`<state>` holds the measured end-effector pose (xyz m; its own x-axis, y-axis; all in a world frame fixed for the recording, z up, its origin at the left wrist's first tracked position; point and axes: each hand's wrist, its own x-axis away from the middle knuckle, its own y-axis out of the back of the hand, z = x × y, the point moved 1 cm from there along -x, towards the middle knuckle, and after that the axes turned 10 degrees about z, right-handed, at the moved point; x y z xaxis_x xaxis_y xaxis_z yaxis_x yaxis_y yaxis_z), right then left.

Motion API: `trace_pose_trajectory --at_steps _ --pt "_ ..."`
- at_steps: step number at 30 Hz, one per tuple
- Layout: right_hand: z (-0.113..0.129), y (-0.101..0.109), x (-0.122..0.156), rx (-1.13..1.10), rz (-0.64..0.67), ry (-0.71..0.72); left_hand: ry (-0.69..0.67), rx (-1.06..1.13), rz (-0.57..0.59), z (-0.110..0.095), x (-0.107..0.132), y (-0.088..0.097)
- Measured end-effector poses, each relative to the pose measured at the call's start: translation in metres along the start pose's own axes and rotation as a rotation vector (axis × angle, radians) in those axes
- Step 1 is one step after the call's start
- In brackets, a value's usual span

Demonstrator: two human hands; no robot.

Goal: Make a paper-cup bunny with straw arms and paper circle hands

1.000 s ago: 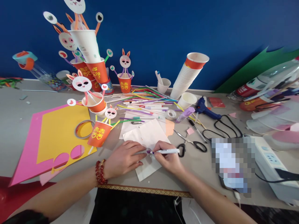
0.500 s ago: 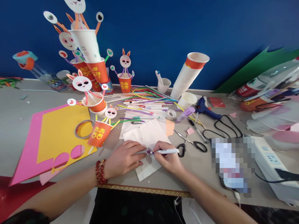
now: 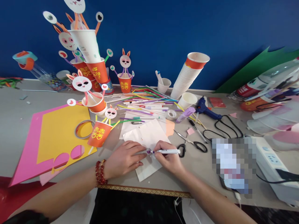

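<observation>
My right hand (image 3: 168,158) grips a white marker (image 3: 167,151) with a purple tip, and the tip touches a small round paper piece (image 3: 148,151) on a white sheet (image 3: 149,137) near the table's front edge. My left hand (image 3: 125,158), wearing a red bead bracelet at the wrist, lies with its fingers flat on the sheet and pins the small piece beside the marker tip. An orange paper cup (image 3: 100,133) with a bunny face lies tilted just left of the hands.
Black scissors (image 3: 191,143) lie right of my right hand. Behind are coloured straws (image 3: 142,102), a tape roll (image 3: 171,114), a blue glue gun (image 3: 205,109), stacked paper cups (image 3: 187,74) and bunny cups (image 3: 88,62). Yellow and pink foam sheets (image 3: 56,133) lie at left, a white power strip (image 3: 273,161) at right.
</observation>
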<state>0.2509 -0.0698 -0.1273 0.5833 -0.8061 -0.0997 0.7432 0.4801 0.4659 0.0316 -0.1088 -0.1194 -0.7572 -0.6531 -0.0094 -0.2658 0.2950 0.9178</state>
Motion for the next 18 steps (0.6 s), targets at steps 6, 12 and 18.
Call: trace_pose_trajectory --at_steps 6,12,18 --pt "0.0007 -0.0001 -0.0004 0.011 -0.005 -0.001 -0.001 0.001 -0.004 0.0000 -0.0002 -0.0002" --pt "0.0025 -0.0001 -0.0006 -0.011 0.012 0.009 -0.012 -0.007 -0.011 0.0004 -0.0001 -0.0009" --pt "-0.0024 -0.0002 0.0007 -0.186 -0.092 -0.025 -0.011 -0.014 -0.013 -0.0004 -0.0008 0.0000"
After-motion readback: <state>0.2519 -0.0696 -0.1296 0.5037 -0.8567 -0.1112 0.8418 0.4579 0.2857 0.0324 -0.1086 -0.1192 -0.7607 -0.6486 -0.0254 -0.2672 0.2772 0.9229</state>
